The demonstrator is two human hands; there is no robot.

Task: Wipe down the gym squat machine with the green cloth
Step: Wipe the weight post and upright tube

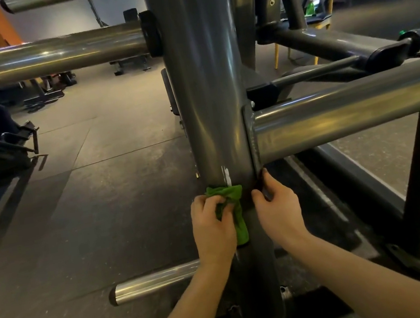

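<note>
Cloth [230,197], bunched, is lying against the lower post [209,90], just under a white scuff [226,175]. Left hand [214,227] is gripping it; right hand [277,208] is bracing the post below the crossbar [347,115], fingers laid on, grasping nothing. Judged best practice: pressing firmly, working round the tube and downward, and refolding to keep a clean face outward.

Bunched green cloth [228,205] against grey upright [204,77]
</note>
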